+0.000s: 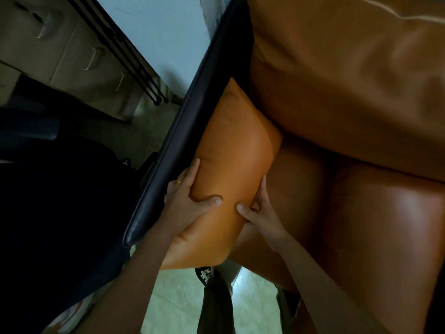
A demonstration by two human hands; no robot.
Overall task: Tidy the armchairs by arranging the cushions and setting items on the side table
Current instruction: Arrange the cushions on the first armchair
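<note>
Left hand [190, 196], right hand [261, 214] gripping orange cushion [233, 145]

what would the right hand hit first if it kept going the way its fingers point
The right hand has its fingers pointing along the crease between the side cushion and the seat cushion. Going straight on, it would probably meet the back cushion first, though depth there is hard to judge.

Tight along the armrest, open over the seat
The orange cushion [231, 150] sits wedged between the black armrest [185, 131] and the back cushion [337, 80]; the left hand [190, 196] is squeezed into that slot. To the right the seat [373, 213] offers free room, and tiled floor [173, 297] shows open in front.
</note>
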